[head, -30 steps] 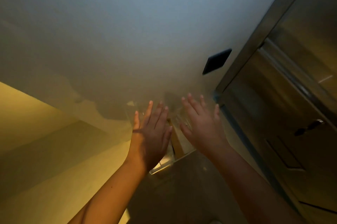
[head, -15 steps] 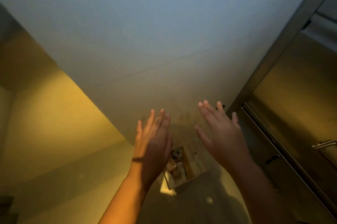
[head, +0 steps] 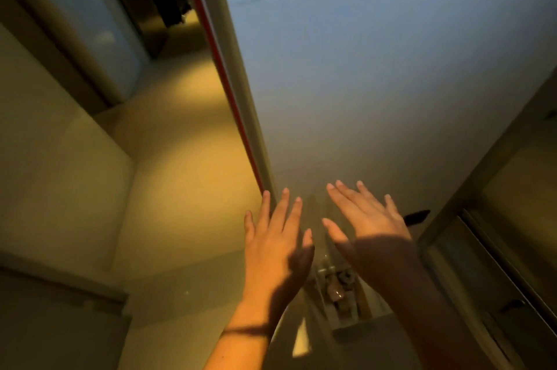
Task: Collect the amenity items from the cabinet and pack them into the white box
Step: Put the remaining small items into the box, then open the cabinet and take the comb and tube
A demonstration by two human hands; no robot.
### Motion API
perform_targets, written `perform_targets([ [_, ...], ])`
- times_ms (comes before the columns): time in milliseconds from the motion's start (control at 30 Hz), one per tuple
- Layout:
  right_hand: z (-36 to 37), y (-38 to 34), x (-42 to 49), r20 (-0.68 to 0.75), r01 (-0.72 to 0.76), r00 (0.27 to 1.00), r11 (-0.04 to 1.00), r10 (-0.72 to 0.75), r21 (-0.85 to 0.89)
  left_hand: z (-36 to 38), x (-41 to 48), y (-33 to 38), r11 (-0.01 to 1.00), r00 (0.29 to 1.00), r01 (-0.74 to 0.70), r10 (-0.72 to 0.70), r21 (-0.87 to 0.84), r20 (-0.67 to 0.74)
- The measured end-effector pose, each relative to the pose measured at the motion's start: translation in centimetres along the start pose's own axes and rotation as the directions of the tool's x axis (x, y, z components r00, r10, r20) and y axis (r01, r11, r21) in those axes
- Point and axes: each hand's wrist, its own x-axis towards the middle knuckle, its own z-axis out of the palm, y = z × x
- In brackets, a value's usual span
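"Two hands are raised, is that right?"

"Yes. The left hand [head: 275, 249] and the right hand [head: 373, 237] are both up in front of a pale surface [head: 376, 83], with their backs toward the camera."

"What do they hold?"

"Nothing. On both hands the fingers are straight and spread, and no finger curls around a thing. The hands are near each other but apart."

"Where are the amenity items?"

"The amenity items [head: 339, 291] show in the gap below the two hands, between the wrists. They lie inside a white-walled container [head: 361, 321]. They are small and blurred, so one cannot tell what each is, nor whether the container is the white box or a part of the cabinet."

"Anything else close to the hands?"

"A thin dark line [head: 244, 332] crosses the left wrist. A red strip [head: 229, 92] runs up from just above the left fingertips. A small dark shape [head: 417, 216] sits just right of the right hand."
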Motion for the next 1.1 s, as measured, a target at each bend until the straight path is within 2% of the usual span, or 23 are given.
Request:
perform_targets([
  [67, -0.9, -0.3, 0.6, 0.050, 0.080, 0.996, 0.997, -0.080, 0.011, -1.3, -0.4, 0.9, 0.997, 0.999, 0.050, -0.050, 0.062, -0.011],
  [133, -1.9, -0.4, 0.8, 0.057, 0.187, 0.980, 0.982, -0.189, 0.035, -2.0, -1.1, 2.2, 0.990, 0.988, 0.121, -0.112, 0.074, -0.107],
  [300, -4.9, 0.4, 0.8, 0.153, 0.408, 0.902, 0.913, -0.404, 0.004, -3.3, -3.3, 6.5, 0.923, 0.901, 0.384, -0.373, 0.007, -0.223],
  [533, -6.1, -2.3, -0.8, 0.280, 0.667, 0.695, 0.739, -0.663, 0.094, -5.7, -8.2, 9.2, 0.792, 0.740, 0.608, -0.539, 0.058, -0.402],
  [700, -6.1, -6.0, -3.8, 0.278, 0.770, 0.557, 0.612, -0.783, 0.179, -7.6, -13.3, 9.9, 0.686, 0.621, 0.727, -0.628, 0.045, -0.468],
  [833, -5.8, -8.9, -7.1, 0.257, 0.829, 0.456, 0.511, -0.852, 0.226, -8.8, -17.1, 10.1, 0.622, 0.525, 0.782, -0.688, -0.035, -0.502],
  [1100, -5.2, -15.0, -17.1, 0.213, 0.883, 0.303, 0.358, -0.929, 0.305, -12.0, -29.1, 10.2, 0.496, 0.374, 0.864, -0.748, -0.088, -0.549],
])
